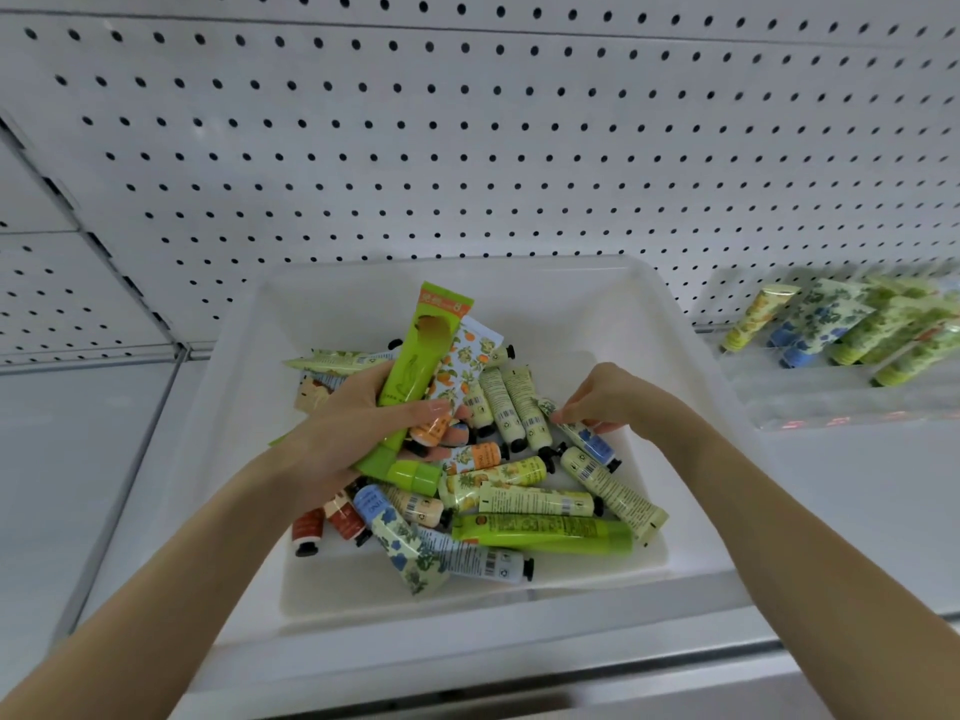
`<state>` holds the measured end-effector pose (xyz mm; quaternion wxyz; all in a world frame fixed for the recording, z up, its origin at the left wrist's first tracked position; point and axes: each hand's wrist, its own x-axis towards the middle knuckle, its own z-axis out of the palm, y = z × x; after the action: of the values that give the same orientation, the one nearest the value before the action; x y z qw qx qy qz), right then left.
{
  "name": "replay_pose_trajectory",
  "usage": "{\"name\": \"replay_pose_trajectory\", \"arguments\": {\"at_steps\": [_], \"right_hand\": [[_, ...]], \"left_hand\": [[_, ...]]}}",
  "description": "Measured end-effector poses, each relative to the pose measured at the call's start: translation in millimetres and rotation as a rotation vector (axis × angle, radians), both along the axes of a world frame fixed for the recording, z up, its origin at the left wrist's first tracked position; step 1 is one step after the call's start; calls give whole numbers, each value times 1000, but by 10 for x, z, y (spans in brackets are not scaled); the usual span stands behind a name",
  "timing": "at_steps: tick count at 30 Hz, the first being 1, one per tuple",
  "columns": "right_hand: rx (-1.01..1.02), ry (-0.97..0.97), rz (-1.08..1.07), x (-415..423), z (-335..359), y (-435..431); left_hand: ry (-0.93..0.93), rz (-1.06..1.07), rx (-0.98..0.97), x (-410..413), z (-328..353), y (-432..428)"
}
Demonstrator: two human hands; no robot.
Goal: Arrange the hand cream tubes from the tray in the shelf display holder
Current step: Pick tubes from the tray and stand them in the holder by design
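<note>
We are working over a white tray (597,309) that is sitting on the white shelf (857,511), its far rim close to the pegboard back panel (467,148) and its near rim set back from the shelf's front edge. Our left hand (343,433) is hovering over the tray's left half, fingers curling round a bright green hand cream tube (421,356) and an orange-patterned tube (462,366); both are sticking up with their crimped ends pointing toward the tray's far wall. Our right hand (608,402) is reaching in near the tray's right wall, thumb and fingertips drawn together and pinching the crimped end of a small blue-flowered tube (584,439), which is lying on the heap. The remaining loose tubes (519,501) are piling across the tray's middle and near side, and a long green tube (545,532) is lying along the near wall toward the right corner. The far right corner of the tray floor is showing bare plastic, giving room beside our right wrist. The clear display holder (831,397) is standing at the shelf's right end, well apart from the tray, with a strip of open shelf between them. Several tubes (821,324) are already leaning in its rear rows, caps down, while its front step is showing clear plastic
</note>
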<state>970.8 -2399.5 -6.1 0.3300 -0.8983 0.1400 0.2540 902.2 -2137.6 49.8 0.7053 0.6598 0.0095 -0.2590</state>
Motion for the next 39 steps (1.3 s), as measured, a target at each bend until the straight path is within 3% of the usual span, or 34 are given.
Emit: {"name": "replay_pose_trajectory", "arguments": {"at_steps": [12,20,24,29,39], "right_hand": [[50,72,23,-30,39,3],[156,-108,9,-48,233,0],[408,-252,-28,-138,442,76],[787,-139,-42,-276,638,320],[1010,57,-30,-401,652,503]], "left_hand": [[-19,31,32,-17,15,-19],[7,41,23,22,-11,16],[23,129,-42,36,-50,6],[39,216,-105,67,-88,1],[40,145,-36,63,-113,-34]]}}
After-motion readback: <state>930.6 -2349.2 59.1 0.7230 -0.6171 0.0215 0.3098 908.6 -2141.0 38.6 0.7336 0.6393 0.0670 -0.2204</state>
